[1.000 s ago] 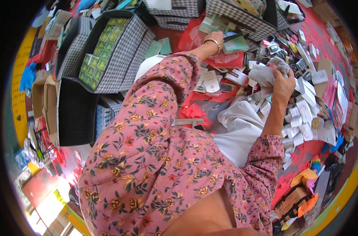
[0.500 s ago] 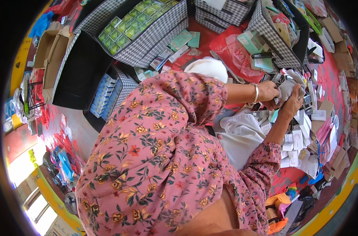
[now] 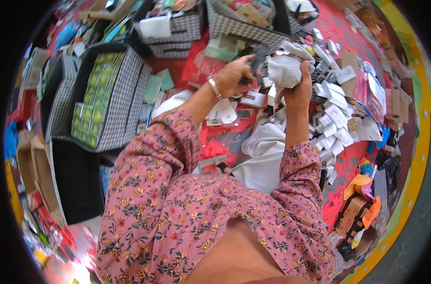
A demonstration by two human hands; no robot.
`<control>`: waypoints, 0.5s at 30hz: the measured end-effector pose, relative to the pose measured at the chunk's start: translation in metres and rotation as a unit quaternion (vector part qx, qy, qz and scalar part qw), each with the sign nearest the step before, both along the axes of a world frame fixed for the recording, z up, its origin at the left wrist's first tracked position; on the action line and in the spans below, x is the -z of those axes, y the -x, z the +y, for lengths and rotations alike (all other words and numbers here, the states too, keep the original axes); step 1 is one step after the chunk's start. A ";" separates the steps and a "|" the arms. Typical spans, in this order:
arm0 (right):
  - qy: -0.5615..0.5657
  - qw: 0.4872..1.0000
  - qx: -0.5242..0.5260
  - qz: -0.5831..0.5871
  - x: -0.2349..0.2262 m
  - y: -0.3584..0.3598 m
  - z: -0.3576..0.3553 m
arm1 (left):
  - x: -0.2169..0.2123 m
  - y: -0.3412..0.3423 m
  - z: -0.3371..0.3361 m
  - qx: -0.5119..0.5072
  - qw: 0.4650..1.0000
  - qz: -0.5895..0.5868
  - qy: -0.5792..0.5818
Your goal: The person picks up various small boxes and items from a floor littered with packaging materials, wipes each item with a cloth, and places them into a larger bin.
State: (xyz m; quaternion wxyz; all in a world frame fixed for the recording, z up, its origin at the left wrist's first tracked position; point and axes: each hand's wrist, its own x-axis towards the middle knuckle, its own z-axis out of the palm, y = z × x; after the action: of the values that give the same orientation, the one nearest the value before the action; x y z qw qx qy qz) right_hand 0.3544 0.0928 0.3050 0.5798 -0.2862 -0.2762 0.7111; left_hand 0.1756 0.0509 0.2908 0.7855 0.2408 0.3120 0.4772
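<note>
My right hand point(image 3: 298, 87) is closed around a bunched light-grey cloth point(image 3: 286, 70), raised over the pile of white boxes. To its left, my left hand point(image 3: 233, 77), with a bangle point(image 3: 214, 88) at the wrist, is apart from the cloth. Its fingers are curled around a small dark object point(image 3: 246, 81), which is too hidden to name, while the index finger points forward. Under the left hand lie white cards point(image 3: 225, 111) and a small white box point(image 3: 253, 98). White cloth point(image 3: 255, 163) covers my lap.
On the left stands a houndstooth storage box point(image 3: 125, 94) of green packets point(image 3: 98, 94). More patterned boxes point(image 3: 175, 29) line the far side. Many small white boxes point(image 3: 336, 118) are heaped on the right. An open cardboard box point(image 3: 35, 175) sits at far left, orange cloth point(image 3: 357, 187) at lower right.
My hands were together at the grey cloth; the left has come away to the left with a dark object, while the right keeps the cloth. The whole view has turned.
</note>
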 end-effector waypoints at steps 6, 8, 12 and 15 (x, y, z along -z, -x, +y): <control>-0.041 0.997 0.060 -0.008 -0.026 -0.019 -0.001 | 0.023 0.009 0.005 0.009 0.980 -0.196 0.043; -0.089 0.959 0.145 -0.226 -0.021 0.010 -0.010 | 0.030 0.010 0.004 -0.018 0.981 -0.186 0.053; -0.474 0.659 0.108 -0.573 -0.018 0.049 -0.036 | 0.030 -0.002 0.003 0.018 0.966 -0.253 0.053; -0.433 0.650 0.107 -0.615 -0.020 0.048 -0.036 | 0.020 -0.012 -0.005 -0.021 0.978 -0.196 0.073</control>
State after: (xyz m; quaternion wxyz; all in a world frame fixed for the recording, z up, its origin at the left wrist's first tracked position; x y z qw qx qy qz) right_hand 0.3067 0.0564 0.3250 0.4066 -0.4020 -0.8137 0.1044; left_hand 0.1871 0.0459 0.2706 0.8369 0.0781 0.1906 0.5071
